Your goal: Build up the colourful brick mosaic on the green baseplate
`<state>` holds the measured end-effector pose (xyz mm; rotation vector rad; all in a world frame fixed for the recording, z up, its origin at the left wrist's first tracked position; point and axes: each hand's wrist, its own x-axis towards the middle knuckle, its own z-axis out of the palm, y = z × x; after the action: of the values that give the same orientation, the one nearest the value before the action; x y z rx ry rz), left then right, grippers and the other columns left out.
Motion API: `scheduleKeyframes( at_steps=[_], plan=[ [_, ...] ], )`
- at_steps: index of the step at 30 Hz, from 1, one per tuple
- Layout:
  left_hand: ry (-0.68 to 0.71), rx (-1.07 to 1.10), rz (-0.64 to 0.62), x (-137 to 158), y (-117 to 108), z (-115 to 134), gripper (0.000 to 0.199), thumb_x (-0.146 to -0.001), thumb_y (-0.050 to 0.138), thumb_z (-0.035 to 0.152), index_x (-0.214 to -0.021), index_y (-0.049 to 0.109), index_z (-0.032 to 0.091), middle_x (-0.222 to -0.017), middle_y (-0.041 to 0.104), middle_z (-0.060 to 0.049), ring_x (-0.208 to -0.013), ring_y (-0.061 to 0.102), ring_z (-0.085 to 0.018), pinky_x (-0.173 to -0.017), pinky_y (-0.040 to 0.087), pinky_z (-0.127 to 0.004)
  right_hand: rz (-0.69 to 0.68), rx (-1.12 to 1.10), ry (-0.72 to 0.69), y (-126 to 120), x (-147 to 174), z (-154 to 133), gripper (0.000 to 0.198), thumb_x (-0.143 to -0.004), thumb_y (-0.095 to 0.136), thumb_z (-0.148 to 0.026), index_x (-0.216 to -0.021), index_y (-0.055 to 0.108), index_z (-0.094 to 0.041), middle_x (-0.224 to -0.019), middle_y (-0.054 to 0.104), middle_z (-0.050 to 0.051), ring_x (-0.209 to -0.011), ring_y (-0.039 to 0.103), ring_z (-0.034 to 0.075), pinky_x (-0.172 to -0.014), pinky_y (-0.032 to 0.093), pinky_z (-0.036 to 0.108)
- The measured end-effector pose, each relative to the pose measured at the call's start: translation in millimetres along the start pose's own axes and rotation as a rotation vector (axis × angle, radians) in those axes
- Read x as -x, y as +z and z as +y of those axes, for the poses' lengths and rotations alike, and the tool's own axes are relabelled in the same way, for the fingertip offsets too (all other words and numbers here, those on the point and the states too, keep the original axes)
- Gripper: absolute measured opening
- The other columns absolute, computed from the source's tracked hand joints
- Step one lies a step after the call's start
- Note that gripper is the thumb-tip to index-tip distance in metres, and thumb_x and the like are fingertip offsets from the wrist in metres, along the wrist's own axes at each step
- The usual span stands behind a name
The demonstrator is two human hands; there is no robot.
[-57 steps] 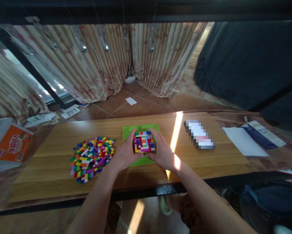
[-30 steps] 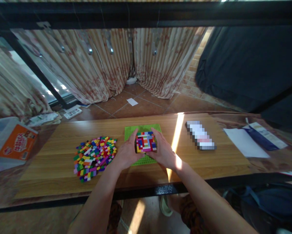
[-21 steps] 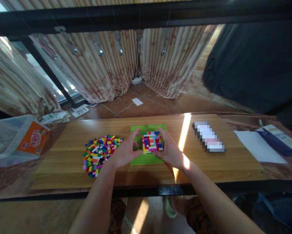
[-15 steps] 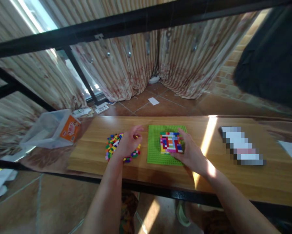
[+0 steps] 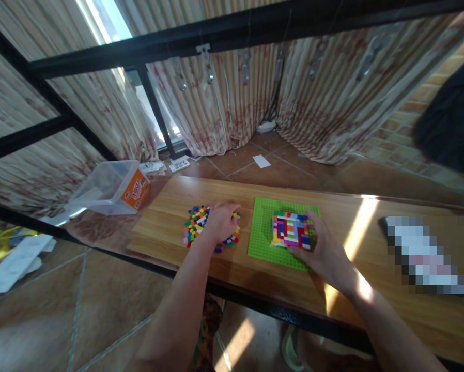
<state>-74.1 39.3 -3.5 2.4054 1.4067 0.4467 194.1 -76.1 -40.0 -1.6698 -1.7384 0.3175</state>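
The person's left hand [image 5: 221, 222] was over the pile of loose bricks [image 5: 195, 227] on the wooden table [image 5: 158, 222], its back turned up and its fingers bent downward. The fingertips were largely hidden by the hand itself, so it could not be told whether they were together or apart, or whether they had a brick between them. The left forearm [image 5: 187, 294] rose from the lower edge of the view and leaned slightly rightward toward the wrist. The right hand [image 5: 327, 248] was curved round the right end of the multicoloured brick build [image 5: 291, 230], thumb and fingers spread apart, the thumb at the near edge and a fingertip by the far right corner; how firmly they pressed could not be told. That build lay over the green studded baseplate [image 5: 260, 227], right of the plate's middle, with its patterned face up. The right forearm [image 5: 395, 320] reached in diagonally from the lower right, and a patch of sunlight [image 5: 365, 288] fell across the wrist. The loose bricks lay left of the baseplate, apart from it, while a pixelated flat object [image 5: 421, 256] rested on the table well to the right.
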Motion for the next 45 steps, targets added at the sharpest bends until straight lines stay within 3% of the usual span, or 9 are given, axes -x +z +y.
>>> scheduleKeyframes(
  at_steps=[7,16,27,30,36,45],
  plan=[
    [-0.04,-0.025,0.007,-4,5,1,0.038,-0.086,0.059,0.015,-0.123,0.07,0.016,-0.113,0.075,-0.01,-0.109,0.063,-0.027,-0.103,0.045,-0.042,-0.015,0.019,0.011,-3,0,-4,0.088,-0.081,0.069,-0.052,-0.153,0.031,-0.019,-0.142,0.049,0.022,-0.124,0.058,0.04,-0.103,0.049,0.063],
    [-0.035,-0.091,-0.024,-6,4,16,0.033,-0.087,0.057,0.019,-0.116,0.073,0.017,-0.115,0.074,-0.01,-0.109,0.062,-0.027,-0.102,0.044,-0.042,-0.03,0.022,0.009,-4,-1,-7,0.083,-0.082,0.068,-0.049,-0.151,0.035,-0.017,-0.144,0.047,0.022,-0.123,0.058,0.039,-0.103,0.05,0.059],
    [-0.036,-0.172,0.004,-6,11,32,0.023,-0.085,0.053,0.014,-0.086,0.075,0.022,-0.099,0.074,-0.008,-0.103,0.061,-0.028,-0.1,0.04,-0.049,-0.034,-0.007,0.016,-6,-1,-6,0.084,-0.079,0.072,-0.047,-0.15,0.037,-0.021,-0.145,0.046,0.02,-0.126,0.056,0.039,-0.105,0.049,0.059],
    [0.019,-0.069,0.062,-8,12,33,0.022,-0.086,0.053,0.012,-0.085,0.073,0.021,-0.094,0.073,-0.007,-0.097,0.063,-0.025,-0.099,0.042,-0.046,-0.023,-0.034,0.029,-12,-2,-3,0.088,-0.077,0.074,-0.05,-0.151,0.036,-0.022,-0.147,0.044,0.02,-0.124,0.057,0.038,-0.102,0.051,0.06],
    [0.118,0.363,0.177,-12,24,46,0.018,-0.085,0.054,0.009,-0.092,0.07,0.016,-0.091,0.072,-0.006,-0.086,0.066,-0.017,-0.082,0.053,-0.031,0.113,-0.104,0.054,-27,-2,2,0.084,-0.078,0.073,-0.055,-0.149,0.039,-0.025,-0.139,0.052,0.017,-0.115,0.063,0.035,-0.094,0.056,0.057],
    [0.178,0.484,0.249,-17,38,59,0.018,-0.085,0.057,0.009,-0.086,0.072,0.018,-0.091,0.074,-0.005,-0.089,0.069,-0.018,-0.087,0.055,-0.033,0.1,-0.136,0.055,-22,-1,-4,0.073,-0.083,0.069,-0.043,-0.148,0.039,-0.029,-0.142,0.049,0.015,-0.113,0.064,0.032,-0.095,0.055,0.057]
  ],
)
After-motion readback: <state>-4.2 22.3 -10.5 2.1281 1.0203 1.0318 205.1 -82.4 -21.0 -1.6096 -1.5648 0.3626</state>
